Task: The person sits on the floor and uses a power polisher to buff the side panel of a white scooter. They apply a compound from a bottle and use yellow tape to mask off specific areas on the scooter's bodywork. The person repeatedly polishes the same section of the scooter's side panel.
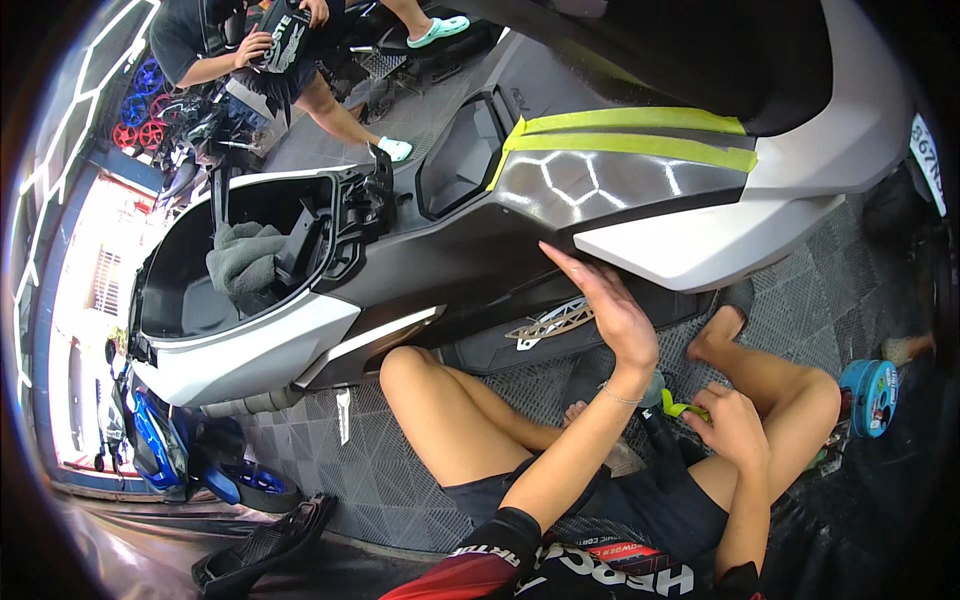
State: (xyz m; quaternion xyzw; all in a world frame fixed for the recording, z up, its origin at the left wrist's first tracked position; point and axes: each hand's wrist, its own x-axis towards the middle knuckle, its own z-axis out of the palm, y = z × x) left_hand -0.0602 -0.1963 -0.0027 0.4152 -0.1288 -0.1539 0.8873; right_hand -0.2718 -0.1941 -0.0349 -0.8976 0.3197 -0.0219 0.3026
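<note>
In front of me a grey-and-white scooter stands with a glossy dark side panel (570,180). Strips of yellow-green masking tape (637,142) run along the upper part of that panel and down its left edge. My left hand (611,307) is raised flat with fingers extended, its fingertips at the lower dark bodywork; whether they touch it is unclear. A loose piece of yellow-green tape (675,407) is pinched in my right hand (727,420), above my lap. Near it, a dark handled object (656,427) stands between my legs, partly hidden.
The open under-seat compartment (187,300) holds a grey cloth (244,259). A blue round container (870,397) is beside my right knee. Another person (247,60), holding a black bag (283,37), is beyond the scooter. A blue scooter (161,442) stands at left on the tiled floor (360,480).
</note>
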